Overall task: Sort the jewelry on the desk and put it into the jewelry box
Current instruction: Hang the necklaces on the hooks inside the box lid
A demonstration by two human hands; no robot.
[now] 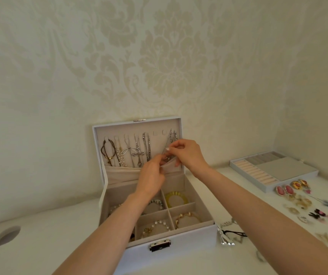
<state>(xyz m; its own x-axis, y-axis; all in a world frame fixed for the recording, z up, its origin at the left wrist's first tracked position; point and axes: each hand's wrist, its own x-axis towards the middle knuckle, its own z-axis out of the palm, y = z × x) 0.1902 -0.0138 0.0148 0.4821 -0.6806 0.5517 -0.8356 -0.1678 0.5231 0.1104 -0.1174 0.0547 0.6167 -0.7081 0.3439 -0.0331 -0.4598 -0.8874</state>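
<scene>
- At the back of the desk (60,245), the jewelry box (188,241) is seen with its lid (99,133) stood upright close against the patterned wall (159,66); little room is left behind it.
- The silver chain (169,139), hung at the lid's right end, is pinched between thumb and fingertips of the right hand (186,153).
- The rim of the lid's pocket (123,173) is gripped in the curled fingers of the left hand (151,173), just below the right hand.
- Both forearms are stretched over the open compartments, where a yellow bracelet (176,196), a pearl bracelet (157,227) and a gold bracelet (186,217) are laid in separate cells.
- Bare desk is found to the left, broken only by a round hole (6,235).
- To the right, silver pieces (226,233) lie just beside the box's front corner; farther off, a ring tray (286,167) and pink earrings (284,190) among scattered, blurred items crowd the surface.
</scene>
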